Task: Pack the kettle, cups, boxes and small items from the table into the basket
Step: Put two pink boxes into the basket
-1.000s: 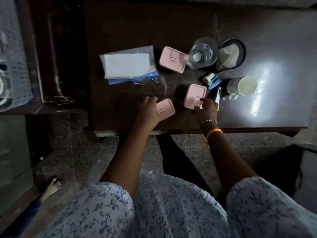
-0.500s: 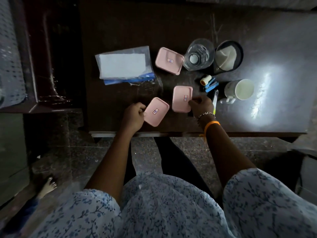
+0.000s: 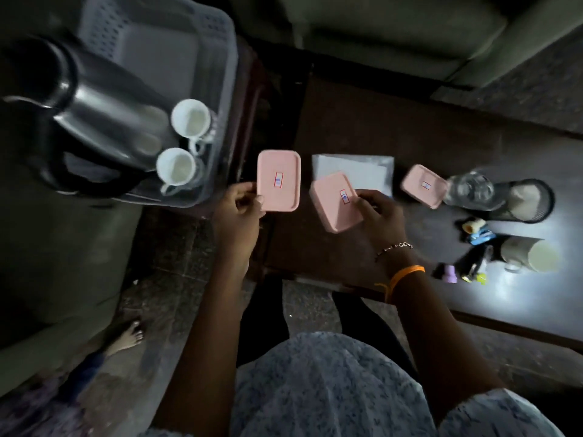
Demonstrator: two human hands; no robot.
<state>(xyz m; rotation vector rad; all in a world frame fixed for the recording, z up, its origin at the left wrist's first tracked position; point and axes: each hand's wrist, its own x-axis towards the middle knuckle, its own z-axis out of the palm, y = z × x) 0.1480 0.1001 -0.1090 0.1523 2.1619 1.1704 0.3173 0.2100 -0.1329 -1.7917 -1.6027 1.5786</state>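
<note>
Basket (image 3: 217, 33) at your left already has the kettle (image 3: 94, 121) + 2 white cups (image 3: 191, 118) in it. You've got a pink box (image 3: 278, 181) pinched in your left hand (image 3: 236, 209), lifted just beside the basket rim; right hand (image 3: 378, 216) grips a 2nd box (image 3: 334, 201) above the table (image 3: 394, 121). Left to pack: 3rd box (image 3: 424, 186), glass (image 3: 471, 189), mug (image 3: 530, 255), small bits (image 3: 476, 231).

- I read this as a dim room in a home, a sitting area.
- A low dark wooden table (image 3: 394, 121) stands on a speckled stone floor (image 3: 164, 247), beside cushioned seating (image 3: 394, 29).
- Household things are about: a kettle (image 3: 94, 115) and white cups (image 3: 191, 118) in a plastic basket (image 3: 189, 36), pink lidded boxes (image 3: 278, 180).
- A bare foot (image 3: 127, 337) rests on the floor.
</note>
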